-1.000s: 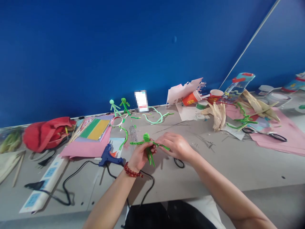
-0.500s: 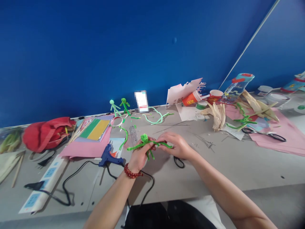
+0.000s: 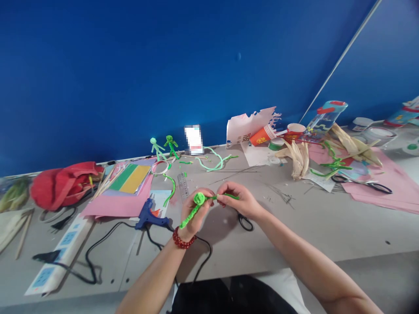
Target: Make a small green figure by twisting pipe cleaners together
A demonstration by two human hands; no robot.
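Observation:
A green pipe-cleaner figure (image 3: 198, 200) with a coiled round head is held between both hands above the grey table (image 3: 294, 226). My left hand (image 3: 195, 214), with a red bead bracelet at the wrist, is closed around its body, and one green limb hangs down over the palm. My right hand (image 3: 238, 201) pinches another limb of the figure just to the right of the head.
A blue glue gun (image 3: 149, 215) with a black cord lies left of my hands, beside a ruler (image 3: 182, 185), coloured paper sheets (image 3: 130, 178) and a red bag (image 3: 62, 183). Two small green figures (image 3: 163, 146) stand by the blue wall. Paper cups (image 3: 263, 135), husks (image 3: 299, 157) and scissors (image 3: 363, 183) lie to the right.
Both hands turned the green figure: it lay flat with arms spread and legs down, and now its head faces me with one limb hanging down-left. My hands moved closer together.

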